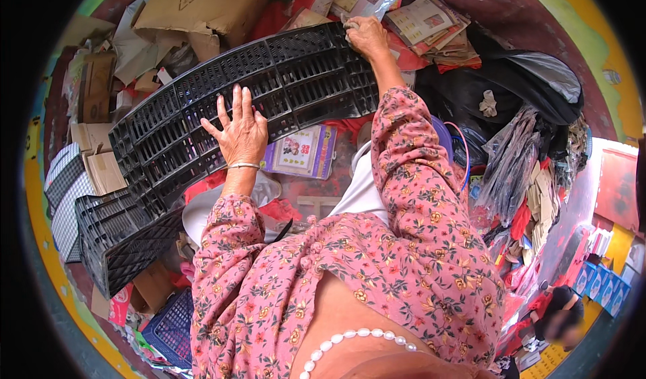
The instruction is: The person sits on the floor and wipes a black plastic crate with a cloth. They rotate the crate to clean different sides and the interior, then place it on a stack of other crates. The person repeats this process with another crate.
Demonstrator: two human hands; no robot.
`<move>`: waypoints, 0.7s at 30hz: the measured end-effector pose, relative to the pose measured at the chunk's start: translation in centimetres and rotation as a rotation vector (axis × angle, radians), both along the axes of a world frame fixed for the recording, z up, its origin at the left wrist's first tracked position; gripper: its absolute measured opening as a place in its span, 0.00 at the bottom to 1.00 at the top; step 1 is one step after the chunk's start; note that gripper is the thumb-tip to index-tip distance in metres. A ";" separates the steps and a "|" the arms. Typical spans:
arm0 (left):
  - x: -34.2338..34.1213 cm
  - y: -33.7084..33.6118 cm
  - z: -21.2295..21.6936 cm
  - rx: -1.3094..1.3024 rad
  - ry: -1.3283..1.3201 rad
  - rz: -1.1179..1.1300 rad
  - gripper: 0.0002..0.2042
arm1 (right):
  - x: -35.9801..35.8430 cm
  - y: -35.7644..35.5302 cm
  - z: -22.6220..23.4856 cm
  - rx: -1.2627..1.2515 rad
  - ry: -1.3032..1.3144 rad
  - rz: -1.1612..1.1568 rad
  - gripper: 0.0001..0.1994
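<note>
I am pressing my left hand (240, 133), fingers spread flat, on the black plastic lattice panel (256, 96) lying across the scrap pile, while my right hand (367, 36) is curling its fingers over the panel's far edge.

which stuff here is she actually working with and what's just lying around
In hand:
black plastic grid panel, left hand flat on it, right hand gripping its far edge

Lying about:
cardboard box
purple booklet
stacked magazines
black plastic bag
blue basket
</note>
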State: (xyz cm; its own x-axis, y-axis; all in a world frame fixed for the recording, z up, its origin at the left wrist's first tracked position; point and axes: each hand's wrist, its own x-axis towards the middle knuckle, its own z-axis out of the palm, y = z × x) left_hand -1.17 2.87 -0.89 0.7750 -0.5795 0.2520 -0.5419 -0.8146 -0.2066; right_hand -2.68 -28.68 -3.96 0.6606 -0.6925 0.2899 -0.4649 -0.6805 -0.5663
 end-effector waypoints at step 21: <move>0.5 0.3 -0.6 -0.022 -0.037 0.008 0.24 | -6.2 -2.9 4.3 1.758 -0.931 0.630 0.16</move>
